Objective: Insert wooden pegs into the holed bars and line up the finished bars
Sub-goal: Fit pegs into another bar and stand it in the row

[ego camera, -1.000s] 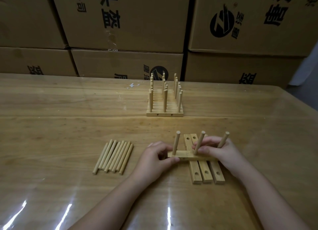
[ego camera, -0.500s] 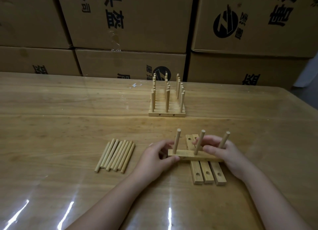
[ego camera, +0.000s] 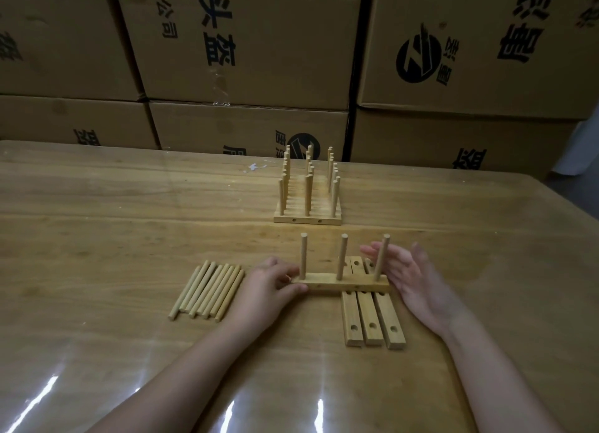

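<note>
Cardboard boxes (ego camera: pixel 246 43) are stacked behind the wooden table (ego camera: pixel 97 238) on which all the work is laid. Toward the far side the row of finished bars (ego camera: pixel 308 220) is set, pegs upright, each bar's long axis running left to right. Nearer and to the right, three empty bars (ego camera: pixel 369 322) are laid side by side, long axes running near to far. The loose pegs (ego camera: pixel 207 290) are gathered at the left. Across the far part of the empty bars lies the pegged bar (ego camera: pixel 340 283), with three pegs upright in it and its long axis left to right, parallel to the finished row. Its left end is pinched by the left hand (ego camera: pixel 265 286), fingers curled. The right hand (ego camera: pixel 411 277) is held flat, fingers straight, at the bar's right end; whether contact is made cannot be told. The finished row lies beyond the bar, slightly left, so a carry toward the far side without turning is judged to be called for.
</note>
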Demonstrator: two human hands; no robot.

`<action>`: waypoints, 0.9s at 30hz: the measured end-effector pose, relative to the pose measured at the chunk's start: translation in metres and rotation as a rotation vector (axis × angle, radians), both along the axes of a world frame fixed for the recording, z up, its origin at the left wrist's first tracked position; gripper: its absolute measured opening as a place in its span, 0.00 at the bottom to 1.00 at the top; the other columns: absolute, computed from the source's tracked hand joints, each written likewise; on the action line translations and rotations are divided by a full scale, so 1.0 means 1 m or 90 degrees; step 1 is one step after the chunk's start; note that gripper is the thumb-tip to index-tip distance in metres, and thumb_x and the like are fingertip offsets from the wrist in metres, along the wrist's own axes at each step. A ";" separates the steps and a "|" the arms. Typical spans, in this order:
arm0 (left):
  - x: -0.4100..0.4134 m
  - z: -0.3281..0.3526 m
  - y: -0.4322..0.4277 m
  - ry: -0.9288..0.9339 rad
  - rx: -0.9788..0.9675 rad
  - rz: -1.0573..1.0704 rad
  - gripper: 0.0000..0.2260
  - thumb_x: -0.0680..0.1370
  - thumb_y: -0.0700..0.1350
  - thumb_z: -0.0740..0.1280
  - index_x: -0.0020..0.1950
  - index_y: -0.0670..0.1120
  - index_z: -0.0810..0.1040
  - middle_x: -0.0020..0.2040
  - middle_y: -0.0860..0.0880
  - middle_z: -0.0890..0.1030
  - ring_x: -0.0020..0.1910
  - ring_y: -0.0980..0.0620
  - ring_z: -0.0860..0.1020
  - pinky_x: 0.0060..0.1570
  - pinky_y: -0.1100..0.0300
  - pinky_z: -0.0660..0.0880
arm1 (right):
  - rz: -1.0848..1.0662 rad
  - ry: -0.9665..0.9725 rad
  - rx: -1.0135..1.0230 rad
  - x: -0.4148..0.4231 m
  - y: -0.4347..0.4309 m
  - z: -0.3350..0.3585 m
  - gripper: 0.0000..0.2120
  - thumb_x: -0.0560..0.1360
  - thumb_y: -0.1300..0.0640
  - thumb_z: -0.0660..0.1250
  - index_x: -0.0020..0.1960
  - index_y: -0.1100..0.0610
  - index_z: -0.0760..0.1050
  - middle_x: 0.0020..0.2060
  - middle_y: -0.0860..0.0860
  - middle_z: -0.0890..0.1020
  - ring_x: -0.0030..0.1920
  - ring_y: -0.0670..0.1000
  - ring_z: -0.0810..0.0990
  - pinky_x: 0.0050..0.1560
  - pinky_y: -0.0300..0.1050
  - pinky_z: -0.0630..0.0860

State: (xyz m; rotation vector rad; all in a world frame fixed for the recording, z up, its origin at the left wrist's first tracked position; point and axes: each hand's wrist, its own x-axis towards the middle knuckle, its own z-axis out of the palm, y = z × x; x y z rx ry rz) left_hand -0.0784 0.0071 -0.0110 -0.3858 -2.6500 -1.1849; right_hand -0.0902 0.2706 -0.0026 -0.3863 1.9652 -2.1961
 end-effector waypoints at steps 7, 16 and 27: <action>-0.012 0.012 -0.007 -0.064 -0.040 0.095 0.17 0.75 0.47 0.71 0.63 0.46 0.78 0.54 0.51 0.77 0.49 0.57 0.74 0.50 0.66 0.70 | -0.051 -0.021 -0.042 -0.005 0.000 -0.004 0.34 0.69 0.33 0.59 0.63 0.58 0.73 0.59 0.52 0.79 0.63 0.48 0.75 0.68 0.49 0.63; -0.070 0.028 -0.022 -0.170 -0.093 0.098 0.14 0.75 0.46 0.71 0.59 0.44 0.80 0.50 0.50 0.80 0.49 0.52 0.77 0.51 0.59 0.73 | -0.049 -0.016 -0.060 -0.008 0.000 -0.007 0.26 0.73 0.42 0.59 0.61 0.60 0.74 0.57 0.54 0.80 0.62 0.50 0.76 0.65 0.42 0.70; -0.116 0.012 -0.018 -0.095 -0.179 0.153 0.13 0.76 0.46 0.70 0.59 0.42 0.80 0.55 0.43 0.75 0.53 0.44 0.77 0.52 0.57 0.71 | -0.051 -0.015 -0.062 -0.010 0.000 -0.009 0.24 0.74 0.45 0.60 0.60 0.61 0.74 0.56 0.54 0.81 0.61 0.49 0.77 0.64 0.39 0.69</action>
